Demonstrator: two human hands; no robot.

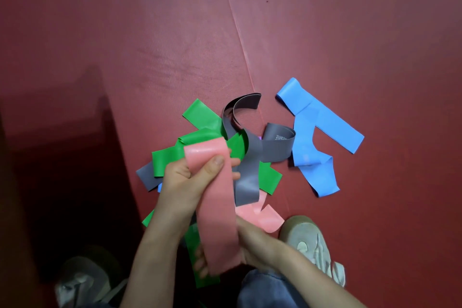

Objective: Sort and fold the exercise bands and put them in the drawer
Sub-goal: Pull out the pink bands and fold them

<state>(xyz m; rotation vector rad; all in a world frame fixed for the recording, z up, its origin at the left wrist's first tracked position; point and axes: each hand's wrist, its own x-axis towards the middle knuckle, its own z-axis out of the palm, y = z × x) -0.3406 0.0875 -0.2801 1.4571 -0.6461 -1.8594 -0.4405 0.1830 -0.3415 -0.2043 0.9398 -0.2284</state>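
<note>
Step in hand, as I judged it: squaring up one pink band (217,202) before its first fold. The left hand (185,180) pinched the far end, thumb on top and fingers behind. The right hand (250,240) gripped the near end with its fingers curled under (only the tips showed past the band's left edge). To do this well I would draw the band flat and taut between the hands, set its layers edge to edge, then carry far end to near end without crumpling. The band ran 12 to 6 o'clock between the hands, lifted above the pile. Green bands (200,117) and grey bands (250,172) lay tangled at 12 o'clock. Blue bands (325,120) lay apart at 2 o'clock. A second pink band (265,217) lay on the red mat (150,32), just beside the right hand at 1 o'clock. No drawer was in view.
</note>
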